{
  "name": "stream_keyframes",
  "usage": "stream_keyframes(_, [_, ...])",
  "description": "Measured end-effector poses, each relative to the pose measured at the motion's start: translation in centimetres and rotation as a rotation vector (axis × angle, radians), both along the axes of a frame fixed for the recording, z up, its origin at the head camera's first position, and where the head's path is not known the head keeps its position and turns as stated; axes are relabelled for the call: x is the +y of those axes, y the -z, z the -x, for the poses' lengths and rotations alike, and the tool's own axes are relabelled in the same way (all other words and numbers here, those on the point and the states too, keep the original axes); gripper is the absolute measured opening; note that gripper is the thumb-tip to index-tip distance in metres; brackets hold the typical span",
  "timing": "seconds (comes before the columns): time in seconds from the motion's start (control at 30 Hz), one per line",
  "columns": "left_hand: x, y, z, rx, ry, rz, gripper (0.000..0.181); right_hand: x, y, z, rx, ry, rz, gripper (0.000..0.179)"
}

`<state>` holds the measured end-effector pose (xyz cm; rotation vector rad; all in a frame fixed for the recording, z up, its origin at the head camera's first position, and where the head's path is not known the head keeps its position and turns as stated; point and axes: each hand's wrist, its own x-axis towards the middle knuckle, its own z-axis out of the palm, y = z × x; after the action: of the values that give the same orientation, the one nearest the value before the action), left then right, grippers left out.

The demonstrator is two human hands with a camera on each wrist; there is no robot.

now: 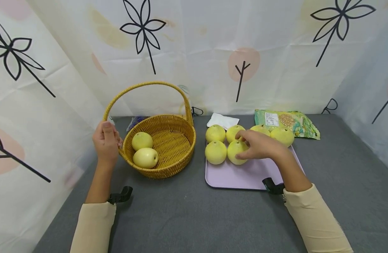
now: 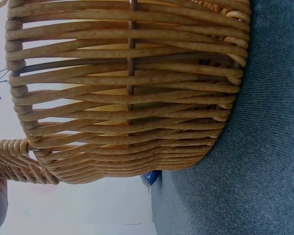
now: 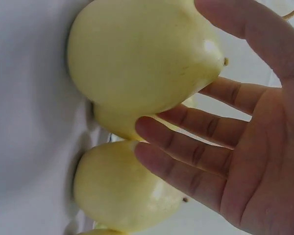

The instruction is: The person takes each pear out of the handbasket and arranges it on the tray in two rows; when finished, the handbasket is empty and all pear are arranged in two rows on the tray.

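On the left, my left hand (image 1: 106, 140) grips the lower end of the handle (image 1: 156, 83) of a woven wicker basket (image 1: 173, 170). Two yellow-green pears (image 1: 145, 157) lie inside it. The left wrist view is filled by the basket's woven side (image 2: 132, 93). My right hand (image 1: 258, 144) reaches over a lilac tray (image 1: 235, 177) holding several pears. Its thumb and spread fingers are around the front middle pear (image 3: 142, 54), thumb at one side and fingers reaching behind, none curled tight. Another pear (image 3: 122, 188) sits beside it, near the fingertips.
Behind the tray lie a green printed bag (image 1: 287, 121) and a white tissue (image 1: 223, 121). A dark blue-purple packet (image 1: 137, 122) is partly hidden behind the basket. Everything rests on a grey cloth (image 1: 187, 214), with patterned white curtains (image 1: 200, 63) at the back and sides.
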<state>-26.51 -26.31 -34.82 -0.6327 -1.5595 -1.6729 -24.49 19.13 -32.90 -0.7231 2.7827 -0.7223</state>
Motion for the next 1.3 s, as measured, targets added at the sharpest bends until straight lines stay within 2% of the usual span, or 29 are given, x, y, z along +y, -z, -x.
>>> stream_keyframes(0.33, [0.1, -0.2, -0.1, -0.004, -0.009, 0.009, 0.05, -1.8, -1.1, -0.1, 0.115, -0.01, 0.142, 0.046])
stream_keyframes(0.7, [0.2, -0.3, -0.2, -0.015, -0.015, -0.006, 0.047, -4.7, -1.3, 0.9, 0.209, -0.077, 0.204, 0.04])
stream_keyframes(0.93, [0.3, -0.3, -0.3, -0.015, -0.012, -0.008, 0.047, -7.5, -1.9, 1.2, 0.184, -0.109, 0.195, 0.038])
stream_keyframes(1.1, [0.2, -0.3, -0.2, -0.008, -0.001, -0.003, 0.049, -9.7, -2.2, 1.5, 0.148, -0.138, 0.147, 0.041])
stream_keyframes(1.3, [0.2, -0.2, -0.1, -0.01, -0.007, -0.004, 0.049, -12.6, -2.1, 2.0, 0.175, -0.192, 0.082, 0.042])
